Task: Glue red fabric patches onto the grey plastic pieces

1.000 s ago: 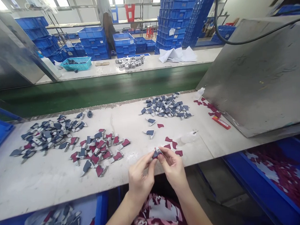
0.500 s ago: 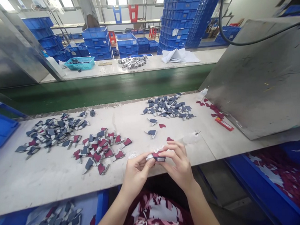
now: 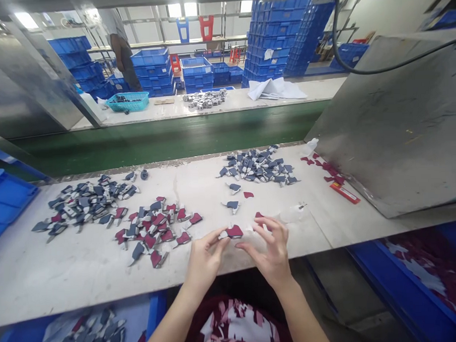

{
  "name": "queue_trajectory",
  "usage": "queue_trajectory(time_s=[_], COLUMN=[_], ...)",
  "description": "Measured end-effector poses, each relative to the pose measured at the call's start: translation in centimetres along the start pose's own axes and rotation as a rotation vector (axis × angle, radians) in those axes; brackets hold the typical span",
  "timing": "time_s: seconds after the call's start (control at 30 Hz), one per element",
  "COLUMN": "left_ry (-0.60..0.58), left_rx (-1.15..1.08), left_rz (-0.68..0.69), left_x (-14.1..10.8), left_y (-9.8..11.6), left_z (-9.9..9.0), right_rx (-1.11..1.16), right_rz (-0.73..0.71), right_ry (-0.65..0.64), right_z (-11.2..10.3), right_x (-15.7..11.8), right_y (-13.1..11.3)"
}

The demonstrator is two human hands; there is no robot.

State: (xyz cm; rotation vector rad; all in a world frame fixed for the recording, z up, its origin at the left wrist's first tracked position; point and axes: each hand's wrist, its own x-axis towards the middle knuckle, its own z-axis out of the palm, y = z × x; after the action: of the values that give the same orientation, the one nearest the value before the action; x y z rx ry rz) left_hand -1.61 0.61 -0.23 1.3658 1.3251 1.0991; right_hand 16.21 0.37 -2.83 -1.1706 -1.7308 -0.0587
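Left hand pinches maroon-topped part above bench's near edge; right hand just beside it, fingers spread, released. Blue-grey pile by far edge.

Left hand: thumb and forefinger closed in a pinch, directed forward and to the right. Right hand: thumb set apart from the curved fingers. Left forearm and right forearm: bare, extended forward, converging.
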Motion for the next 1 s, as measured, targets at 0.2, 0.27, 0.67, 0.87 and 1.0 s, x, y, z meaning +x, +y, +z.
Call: queue_trajectory(time_s=[0.2, 0.27, 0.67, 0.87, 1.0], left_ry=[0.166, 0.243, 0.555, 0.216, -0.162], left_rx=[0.654, 0.814, 1.149, 1.031, 0.970], left_rz=[0.320, 0.282, 0.089, 0.361, 0.446], left_x=[2.9, 3.9, 4.5, 6.8, 9.6], left_y=[-2.7, -2.6, -1.0, -1.5, -3.2], left_z=[-3.3, -4.7, -10.2, -5.0, -0.4], right_rx=[-0.382, -0.425, -0.248, -0.206, -0.001], right_rz=[0.145, 0.221, 0.355, 0.366, 0.378], right_ry=[0.263, 0.263, 0.019, 0.057, 0.169], right_z=[-2.0, -2.4, -0.2, -0.9, -1.5], right_x=[-1.3, -1.7, -2.7, -2.5, -2.4], right_y=[3.4, 4.5, 7.9, 7.5, 6.2])
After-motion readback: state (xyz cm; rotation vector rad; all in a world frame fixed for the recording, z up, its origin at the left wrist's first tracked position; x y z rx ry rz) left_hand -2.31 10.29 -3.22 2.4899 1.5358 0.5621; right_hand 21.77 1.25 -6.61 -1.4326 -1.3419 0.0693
